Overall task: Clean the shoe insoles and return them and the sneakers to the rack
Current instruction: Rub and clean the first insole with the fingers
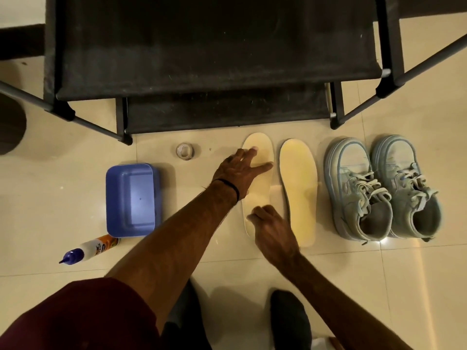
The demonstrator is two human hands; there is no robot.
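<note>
Two cream insoles lie side by side on the tiled floor in front of the black shoe rack (217, 102). My left hand (240, 170) rests flat on the toe half of the left insole (260, 147), fingers spread. My right hand (271, 228) sits over that insole's heel end, fingers bent down onto it; whether it grips the edge I cannot tell. The right insole (299, 193) lies untouched beside it. A pair of pale blue-grey sneakers (379, 188) stands to the right, laces loose.
A blue plastic tub (131, 200) sits on the floor at left, with a glue bottle (88, 250) lying in front of it. A small roll of clear tape (185, 150) lies near the rack's foot. Rack legs angle out at both sides.
</note>
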